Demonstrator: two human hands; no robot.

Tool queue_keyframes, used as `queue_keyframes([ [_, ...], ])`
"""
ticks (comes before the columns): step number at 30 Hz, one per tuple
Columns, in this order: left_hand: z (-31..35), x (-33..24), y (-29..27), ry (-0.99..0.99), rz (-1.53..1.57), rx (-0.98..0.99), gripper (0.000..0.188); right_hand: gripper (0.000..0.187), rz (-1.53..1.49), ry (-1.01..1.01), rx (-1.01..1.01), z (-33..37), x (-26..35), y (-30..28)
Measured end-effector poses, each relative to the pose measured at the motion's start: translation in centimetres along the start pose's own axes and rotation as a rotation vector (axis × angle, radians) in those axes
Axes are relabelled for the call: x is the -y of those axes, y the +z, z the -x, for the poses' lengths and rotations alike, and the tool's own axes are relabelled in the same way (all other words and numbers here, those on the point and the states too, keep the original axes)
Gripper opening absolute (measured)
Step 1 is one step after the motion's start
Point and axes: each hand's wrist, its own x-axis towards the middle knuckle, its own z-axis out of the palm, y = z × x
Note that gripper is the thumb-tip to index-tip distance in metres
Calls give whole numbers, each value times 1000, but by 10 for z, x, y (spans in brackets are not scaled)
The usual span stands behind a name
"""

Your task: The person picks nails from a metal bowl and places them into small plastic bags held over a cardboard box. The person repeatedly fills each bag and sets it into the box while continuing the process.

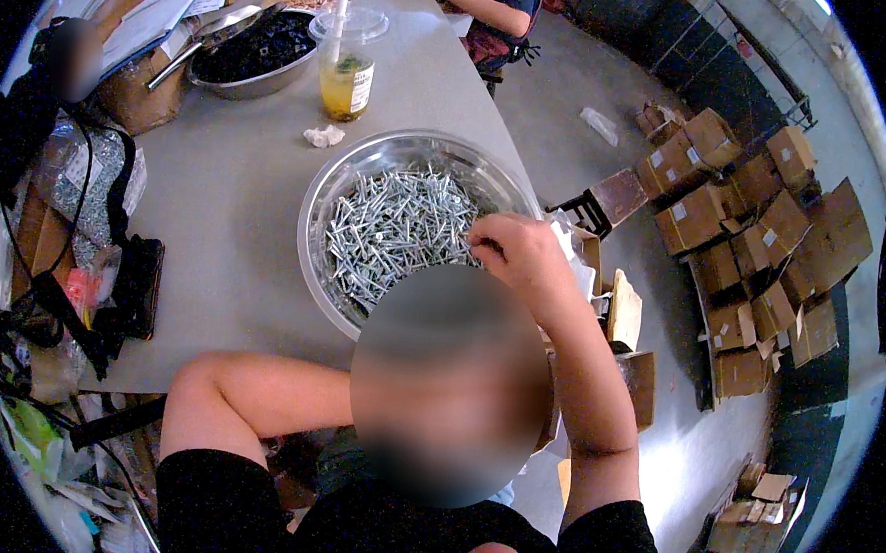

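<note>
1. The shiny bowl [425,147] sits on the bench [223,265] close to the person, probably for easy reach; its wall keeps the loose silvery screws [406,225] together.
2. The right hand [522,249] is at the bowl's right side, fingers [482,237] curled inward; whether they pinch a screw, I can't tell.
3. Blur hides the left hand, its fingers, and the bowl's near rim.

No lettering can be made out clearly. A small white printed label [362,87] stands on the clear plastic cup of yellow drink [336,99]; pale rectangular stickers [678,211] mark brown cardboard boxes [704,222], their print too small.
</note>
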Motion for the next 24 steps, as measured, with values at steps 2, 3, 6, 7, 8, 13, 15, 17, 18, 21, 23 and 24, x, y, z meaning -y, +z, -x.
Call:
queue_keyframes([
  [2, 2, 9, 1, 87, -51, -11, 23, 8, -38, 49, -51, 7, 4, -12],
  [3, 1, 11, 2, 75, -58, 8, 22, 9, -23, 68, -65, 13, 1, -14],
  [6, -2, 11, 0, -221, 19, 136, 21, 11, -199, 138, -174, 30, 7, -18],
  [7, -1, 7, 0, -269, 43, 138, 21, 11, -235, 120, -186, 37, 7, -19],
  [8, -1, 4, -1, -317, 67, 140, 20, 11, -271, 102, -198, 45, 5, -21],
  [13, -7, -27, -9, -265, 155, 29, 23, 12, -377, 180, -132, 95, 9, -40],
  [15, -6, -19, -3, -158, 147, -38, 24, 13, -355, 189, -124, 111, 11, -41],
  [17, -3, -14, 1, -14, 108, -135, 22, 15, -362, 170, -140, 127, 8, -36],
  [18, -4, -16, -1, -79, 129, -67, 21, 15, -309, 201, -145, 136, 8, -34],
  [21, -6, -35, -12, -254, 240, 77, 21, 16, -152, 262, -187, 152, 18, -29],
  [23, -8, -43, -16, -280, 108, 109, 24, 16, -31, 269, -188, 160, 25, -22],
  [24, -9, -45, -18, -290, 39, 122, 26, 16, 30, 268, -188, 163, 28, -19],
])
